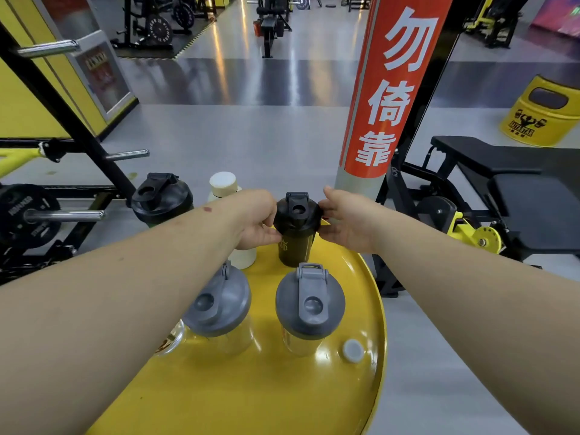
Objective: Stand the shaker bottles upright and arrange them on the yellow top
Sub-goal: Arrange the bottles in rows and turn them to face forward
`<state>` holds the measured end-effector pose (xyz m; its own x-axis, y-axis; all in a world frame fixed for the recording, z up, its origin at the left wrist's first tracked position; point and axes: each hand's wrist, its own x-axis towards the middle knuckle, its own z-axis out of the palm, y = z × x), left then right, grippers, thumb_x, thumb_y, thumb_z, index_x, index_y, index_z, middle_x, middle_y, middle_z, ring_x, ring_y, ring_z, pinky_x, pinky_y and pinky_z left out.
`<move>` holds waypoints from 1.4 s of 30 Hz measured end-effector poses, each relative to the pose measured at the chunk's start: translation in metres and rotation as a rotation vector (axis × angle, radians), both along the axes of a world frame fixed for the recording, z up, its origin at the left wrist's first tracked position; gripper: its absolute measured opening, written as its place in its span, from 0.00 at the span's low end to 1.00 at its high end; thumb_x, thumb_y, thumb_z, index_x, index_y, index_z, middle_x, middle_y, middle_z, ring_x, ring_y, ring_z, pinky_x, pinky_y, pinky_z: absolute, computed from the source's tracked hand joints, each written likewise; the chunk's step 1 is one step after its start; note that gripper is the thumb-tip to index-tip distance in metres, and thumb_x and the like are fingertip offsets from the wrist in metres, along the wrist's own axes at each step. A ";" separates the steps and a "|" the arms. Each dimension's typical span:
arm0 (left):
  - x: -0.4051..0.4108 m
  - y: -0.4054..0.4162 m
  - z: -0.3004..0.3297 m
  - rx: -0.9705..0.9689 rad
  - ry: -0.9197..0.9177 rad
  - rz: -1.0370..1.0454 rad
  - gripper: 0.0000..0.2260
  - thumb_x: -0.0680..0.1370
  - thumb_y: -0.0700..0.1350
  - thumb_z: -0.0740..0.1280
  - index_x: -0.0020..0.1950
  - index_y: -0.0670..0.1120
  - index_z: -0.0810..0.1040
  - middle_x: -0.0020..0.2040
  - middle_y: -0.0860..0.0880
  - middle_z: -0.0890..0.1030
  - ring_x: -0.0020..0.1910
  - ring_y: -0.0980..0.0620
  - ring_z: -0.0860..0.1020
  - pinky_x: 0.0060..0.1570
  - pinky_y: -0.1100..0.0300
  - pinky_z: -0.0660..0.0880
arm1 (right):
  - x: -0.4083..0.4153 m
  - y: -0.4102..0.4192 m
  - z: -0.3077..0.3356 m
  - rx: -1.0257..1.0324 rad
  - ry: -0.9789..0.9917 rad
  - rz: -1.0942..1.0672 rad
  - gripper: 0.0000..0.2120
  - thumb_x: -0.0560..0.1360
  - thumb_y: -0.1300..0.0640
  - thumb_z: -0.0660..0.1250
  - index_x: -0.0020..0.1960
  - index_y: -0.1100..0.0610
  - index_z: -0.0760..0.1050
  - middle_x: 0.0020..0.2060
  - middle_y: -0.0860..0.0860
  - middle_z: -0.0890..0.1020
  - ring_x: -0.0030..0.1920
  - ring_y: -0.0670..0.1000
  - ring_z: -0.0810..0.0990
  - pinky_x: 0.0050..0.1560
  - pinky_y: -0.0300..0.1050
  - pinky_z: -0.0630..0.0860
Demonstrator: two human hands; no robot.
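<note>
— Inspector: State your grip and what it holds.

— Me: My left hand [255,221] and my right hand [345,221] both clasp the black shaker bottle [295,233], fingers pressed to either side just under its black lid. The bottle stands upright at the far part of the yellow tabletop [251,387].

— Inspector: The other bottles?

— Me: Two clear shakers stand upright nearer me, side by side but apart: the left grey-lidded shaker [219,306] and the right grey-lidded shaker [309,306]. A cream bottle [224,186] stands behind my left wrist, partly hidden. Another black-lidded shaker [161,200] stands at the far left; my forearm hides its base, so I cannot tell what it rests on.

— Inspector: Anything loose?

— Me: A small grey cap [353,350] lies flat near the right rim.
</note>
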<state>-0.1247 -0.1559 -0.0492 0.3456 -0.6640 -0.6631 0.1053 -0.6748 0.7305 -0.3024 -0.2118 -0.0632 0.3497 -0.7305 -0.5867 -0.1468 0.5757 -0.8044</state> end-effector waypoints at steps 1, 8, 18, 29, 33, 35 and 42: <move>0.001 0.000 -0.002 -0.008 -0.008 -0.007 0.32 0.67 0.26 0.52 0.72 0.37 0.68 0.73 0.37 0.71 0.67 0.33 0.76 0.60 0.45 0.79 | 0.001 0.001 0.001 0.000 -0.007 -0.012 0.31 0.86 0.45 0.57 0.82 0.62 0.60 0.81 0.57 0.66 0.79 0.64 0.65 0.78 0.61 0.64; 0.004 -0.001 -0.007 -0.033 0.030 -0.030 0.31 0.70 0.26 0.52 0.73 0.38 0.67 0.72 0.37 0.72 0.66 0.34 0.77 0.42 0.51 0.82 | 0.005 0.010 0.008 -0.008 0.023 -0.038 0.30 0.85 0.47 0.60 0.80 0.64 0.61 0.79 0.59 0.69 0.78 0.64 0.67 0.77 0.61 0.67; 0.003 -0.001 -0.011 -0.029 0.057 -0.043 0.33 0.69 0.26 0.52 0.74 0.39 0.67 0.71 0.37 0.72 0.65 0.35 0.77 0.40 0.51 0.83 | 0.000 0.011 0.004 0.015 0.025 -0.018 0.32 0.85 0.45 0.58 0.81 0.65 0.61 0.80 0.59 0.67 0.79 0.64 0.66 0.78 0.59 0.65; 0.002 0.006 -0.007 -0.039 0.098 -0.040 0.32 0.72 0.26 0.51 0.77 0.38 0.63 0.73 0.35 0.70 0.68 0.35 0.75 0.54 0.49 0.78 | 0.001 0.011 0.002 0.009 0.058 -0.003 0.33 0.85 0.43 0.58 0.82 0.63 0.59 0.81 0.58 0.66 0.80 0.65 0.64 0.79 0.61 0.63; 0.000 0.011 -0.001 -0.053 0.131 -0.037 0.31 0.74 0.26 0.50 0.78 0.38 0.61 0.75 0.34 0.68 0.70 0.34 0.72 0.54 0.48 0.77 | 0.000 0.009 0.000 0.011 0.080 -0.020 0.34 0.84 0.43 0.59 0.82 0.62 0.60 0.80 0.58 0.66 0.80 0.65 0.64 0.79 0.61 0.63; -0.002 0.014 0.003 -0.064 0.133 -0.046 0.30 0.75 0.26 0.51 0.78 0.38 0.61 0.76 0.35 0.67 0.70 0.34 0.73 0.53 0.49 0.77 | 0.001 0.009 0.000 0.008 0.097 -0.027 0.34 0.84 0.42 0.60 0.82 0.62 0.60 0.80 0.58 0.67 0.79 0.65 0.65 0.79 0.61 0.64; 0.002 0.026 0.016 -0.088 0.088 -0.066 0.26 0.77 0.27 0.53 0.75 0.37 0.66 0.72 0.37 0.71 0.68 0.37 0.75 0.55 0.51 0.79 | 0.010 0.019 0.011 -0.137 0.175 -0.142 0.30 0.83 0.45 0.63 0.78 0.61 0.65 0.74 0.56 0.74 0.75 0.60 0.71 0.77 0.59 0.67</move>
